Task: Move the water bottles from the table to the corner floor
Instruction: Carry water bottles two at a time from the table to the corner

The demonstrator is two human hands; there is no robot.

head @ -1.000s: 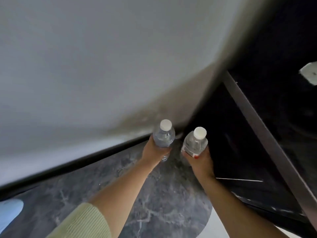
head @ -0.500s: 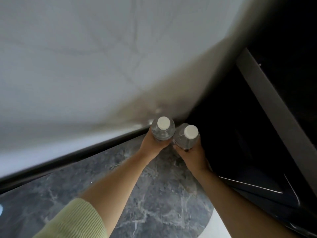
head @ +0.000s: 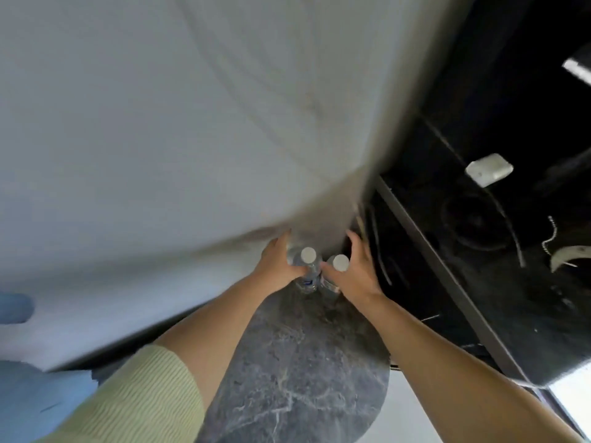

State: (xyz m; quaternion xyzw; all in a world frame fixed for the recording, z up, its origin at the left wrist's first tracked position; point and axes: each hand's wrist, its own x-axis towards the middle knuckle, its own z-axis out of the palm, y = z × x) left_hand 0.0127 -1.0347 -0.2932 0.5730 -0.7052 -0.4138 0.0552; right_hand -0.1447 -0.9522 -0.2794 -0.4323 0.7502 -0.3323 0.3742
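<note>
1. Head view: two water bottles stand touching in the far floor corner, left bottle (head: 306,266) and right bottle (head: 335,270).
2. Left hand (head: 276,266) curls its fingers around its bottle; right hand (head: 355,273) wraps the other.
3. Likely light, smooth, slightly squashy plastic; take them mid-body, below the caps.

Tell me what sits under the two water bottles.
Dark grey marbled floor lies beneath the left bottle and right bottle. Their bases are partly hidden by the left hand and right hand, so contact is unclear.
</note>
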